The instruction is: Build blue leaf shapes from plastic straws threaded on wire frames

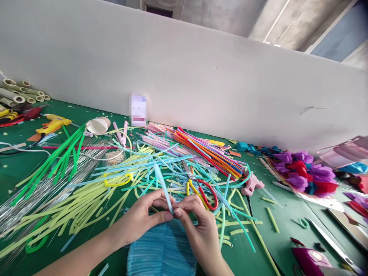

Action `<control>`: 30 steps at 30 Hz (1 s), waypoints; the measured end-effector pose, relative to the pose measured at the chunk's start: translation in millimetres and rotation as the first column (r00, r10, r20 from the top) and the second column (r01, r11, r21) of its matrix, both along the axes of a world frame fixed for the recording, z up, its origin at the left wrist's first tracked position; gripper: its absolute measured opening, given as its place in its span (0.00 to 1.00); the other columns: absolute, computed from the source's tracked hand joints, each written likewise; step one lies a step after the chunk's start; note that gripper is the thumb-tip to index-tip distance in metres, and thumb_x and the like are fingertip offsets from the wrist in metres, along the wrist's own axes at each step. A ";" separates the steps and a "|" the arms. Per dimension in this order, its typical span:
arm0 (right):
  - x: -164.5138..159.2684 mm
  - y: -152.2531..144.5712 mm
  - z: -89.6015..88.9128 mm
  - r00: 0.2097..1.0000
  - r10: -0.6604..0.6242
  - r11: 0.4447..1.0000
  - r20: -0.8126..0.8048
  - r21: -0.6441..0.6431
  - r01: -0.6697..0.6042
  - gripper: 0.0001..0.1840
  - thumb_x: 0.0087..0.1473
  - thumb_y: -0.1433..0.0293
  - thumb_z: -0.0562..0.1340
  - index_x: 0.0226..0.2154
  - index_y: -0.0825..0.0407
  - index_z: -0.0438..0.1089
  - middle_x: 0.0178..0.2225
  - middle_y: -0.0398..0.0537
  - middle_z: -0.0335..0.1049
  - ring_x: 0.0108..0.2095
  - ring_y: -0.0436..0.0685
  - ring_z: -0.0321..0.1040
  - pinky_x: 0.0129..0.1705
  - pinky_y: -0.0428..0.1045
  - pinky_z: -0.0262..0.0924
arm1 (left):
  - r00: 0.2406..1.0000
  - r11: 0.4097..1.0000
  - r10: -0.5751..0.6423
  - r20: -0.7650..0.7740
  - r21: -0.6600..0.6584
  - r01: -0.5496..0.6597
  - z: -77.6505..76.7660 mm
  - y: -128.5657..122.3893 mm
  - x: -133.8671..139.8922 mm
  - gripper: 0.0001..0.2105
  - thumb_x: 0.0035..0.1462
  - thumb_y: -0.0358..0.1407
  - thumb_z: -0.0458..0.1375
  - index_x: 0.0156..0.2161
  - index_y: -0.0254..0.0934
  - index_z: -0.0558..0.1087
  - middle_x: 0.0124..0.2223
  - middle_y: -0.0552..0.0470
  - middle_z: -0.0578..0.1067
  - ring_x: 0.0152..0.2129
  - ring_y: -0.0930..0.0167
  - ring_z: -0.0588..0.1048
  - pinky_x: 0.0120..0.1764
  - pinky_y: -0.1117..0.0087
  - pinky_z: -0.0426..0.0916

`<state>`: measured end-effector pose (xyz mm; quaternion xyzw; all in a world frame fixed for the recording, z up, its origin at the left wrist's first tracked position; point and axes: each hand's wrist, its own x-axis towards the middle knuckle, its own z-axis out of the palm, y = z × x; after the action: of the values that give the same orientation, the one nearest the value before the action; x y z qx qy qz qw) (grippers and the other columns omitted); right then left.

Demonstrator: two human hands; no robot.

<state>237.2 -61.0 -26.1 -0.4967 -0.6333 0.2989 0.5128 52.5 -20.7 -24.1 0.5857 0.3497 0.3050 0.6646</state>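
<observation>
A light blue pipe cleaner [162, 183] stands up between my hands, its lower end pinched at the fingertips. My left hand [149, 211] closes on it from the left, thumb against the forefinger. From the other side my right hand [198, 220] is closed round the same lower end, and the fingertips of both hands almost meet. Directly below them lies a ribbed blue piece [162, 249], partly covered by the right hand; what it is made of I cannot tell. Scissors [209, 195] with red and yellow handles rest just beyond the right hand.
Yellow-green pipe cleaners [86, 203] and silver wires [25, 209] spread across the left. Orange and pink ones [207, 153] are heaped behind. A yellow glue gun [54, 124], a pink glue gun [251, 184], purple and red petals [299, 172] and a long blade [330, 241] lie around.
</observation>
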 end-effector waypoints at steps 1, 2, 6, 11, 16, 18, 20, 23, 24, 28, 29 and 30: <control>-0.3 -0.1 0.1 1.000 0.005 1.000 -0.005 0.004 -0.005 0.05 0.58 0.66 0.66 0.33 0.46 0.80 0.29 0.46 0.75 0.32 0.54 0.69 0.34 0.48 0.67 | 1.000 1.000 0.002 0.008 0.003 -0.002 0.4 0.1 0.0 0.12 0.58 0.40 0.65 0.45 0.39 0.75 0.42 0.50 0.80 0.43 0.66 0.79 0.48 0.67 0.70; -0.7 -0.2 0.1 1.000 0.011 1.000 -0.013 0.008 -0.011 0.05 0.58 0.67 0.66 0.33 0.46 0.80 0.29 0.46 0.75 0.32 0.54 0.69 0.34 0.47 0.67 | 1.000 1.000 0.002 0.013 0.008 -0.003 0.7 0.3 0.0 0.12 0.57 0.40 0.65 0.44 0.39 0.75 0.42 0.51 0.80 0.43 0.66 0.78 0.47 0.67 0.70; -2.1 -0.8 -1.3 0.998 0.033 0.999 -0.046 -0.016 -0.034 0.05 0.59 0.67 0.66 0.34 0.46 0.79 0.30 0.45 0.76 0.33 0.54 0.69 0.35 0.47 0.66 | 1.000 0.999 0.017 0.002 0.041 -0.017 0.5 2.1 -0.4 0.10 0.56 0.39 0.66 0.42 0.38 0.77 0.40 0.52 0.80 0.41 0.67 0.78 0.47 0.68 0.70; -2.3 -1.1 -3.7 0.995 0.032 0.997 -0.098 -0.071 -0.039 0.06 0.61 0.67 0.64 0.34 0.48 0.77 0.32 0.46 0.76 0.35 0.55 0.72 0.38 0.48 0.66 | 0.999 0.996 0.045 -0.029 0.077 -0.043 -3.7 2.1 -1.4 0.11 0.57 0.39 0.66 0.45 0.40 0.79 0.44 0.51 0.82 0.44 0.65 0.78 0.48 0.67 0.70; 2.1 0.4 -4.2 0.992 -0.041 0.996 -0.117 -0.089 0.031 0.07 0.60 0.64 0.64 0.34 0.49 0.77 0.32 0.47 0.77 0.34 0.55 0.73 0.37 0.48 0.66 | 0.987 0.975 0.132 -0.088 0.191 -0.113 -6.1 -0.8 -2.0 0.06 0.59 0.40 0.64 0.38 0.41 0.81 0.40 0.53 0.83 0.41 0.65 0.80 0.46 0.69 0.71; 4.5 1.0 -4.1 0.982 -0.116 0.986 -0.148 -0.138 0.096 0.08 0.59 0.62 0.65 0.33 0.49 0.77 0.31 0.47 0.77 0.33 0.55 0.73 0.35 0.47 0.66 | 0.978 0.952 0.185 -0.094 0.264 -0.154 -5.6 -2.3 -2.7 0.06 0.60 0.39 0.63 0.37 0.41 0.81 0.40 0.53 0.84 0.40 0.65 0.80 0.46 0.70 0.72; 6.0 1.7 -3.6 0.967 -0.176 0.971 -0.184 -0.195 0.140 0.10 0.58 0.61 0.66 0.33 0.50 0.76 0.31 0.47 0.77 0.32 0.55 0.73 0.35 0.46 0.67 | 0.972 0.937 0.212 -0.101 0.302 -0.173 -4.5 -3.6 -3.3 0.07 0.62 0.39 0.61 0.38 0.42 0.81 0.41 0.53 0.83 0.41 0.66 0.80 0.46 0.71 0.72; 6.6 2.8 -2.9 0.952 -0.217 0.957 -0.217 -0.237 0.164 0.12 0.57 0.58 0.66 0.32 0.51 0.76 0.31 0.47 0.76 0.33 0.55 0.73 0.36 0.47 0.67 | 0.965 0.925 0.227 -0.129 0.338 -0.173 -2.5 -5.1 -3.3 0.07 0.64 0.39 0.59 0.40 0.43 0.80 0.41 0.55 0.83 0.41 0.68 0.80 0.47 0.72 0.71; 6.4 3.0 -2.9 0.947 -0.232 0.955 -0.223 -0.239 0.178 0.13 0.56 0.57 0.66 0.32 0.51 0.76 0.31 0.47 0.76 0.33 0.55 0.73 0.36 0.47 0.67 | 0.964 0.920 0.227 -0.137 0.354 -0.166 -1.9 -5.5 -3.3 0.07 0.64 0.39 0.58 0.40 0.43 0.80 0.40 0.55 0.83 0.40 0.68 0.80 0.47 0.72 0.70; 5.2 4.0 -3.2 0.925 -0.310 0.939 -0.219 -0.226 0.261 0.16 0.56 0.54 0.66 0.31 0.51 0.73 0.28 0.45 0.72 0.29 0.53 0.69 0.33 0.46 0.65 | 0.972 0.923 0.207 -0.112 0.352 -0.156 -1.0 -7.2 -4.2 0.07 0.66 0.39 0.57 0.39 0.44 0.77 0.41 0.55 0.82 0.42 0.68 0.80 0.48 0.71 0.70; 4.9 4.2 -3.1 0.920 -0.329 0.933 -0.213 -0.221 0.283 0.17 0.56 0.53 0.65 0.31 0.51 0.72 0.27 0.44 0.71 0.28 0.53 0.67 0.31 0.46 0.63 | 0.976 0.930 0.196 -0.098 0.335 -0.153 -1.4 -7.7 -4.7 0.07 0.66 0.39 0.56 0.39 0.44 0.77 0.43 0.54 0.82 0.45 0.67 0.79 0.50 0.71 0.69; 4.7 4.3 -2.9 0.916 -0.344 0.929 -0.209 -0.217 0.299 0.18 0.56 0.52 0.64 0.31 0.51 0.71 0.27 0.44 0.70 0.28 0.52 0.65 0.30 0.46 0.62 | 0.979 0.936 0.184 -0.083 0.319 -0.149 -2.0 -8.1 -5.4 0.06 0.66 0.38 0.56 0.40 0.44 0.76 0.44 0.54 0.82 0.47 0.66 0.78 0.52 0.69 0.68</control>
<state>241.9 -56.7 -29.0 -0.5984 -0.4453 0.3248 0.5815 47.1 -28.8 -26.1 0.6674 0.3823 0.3784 0.5150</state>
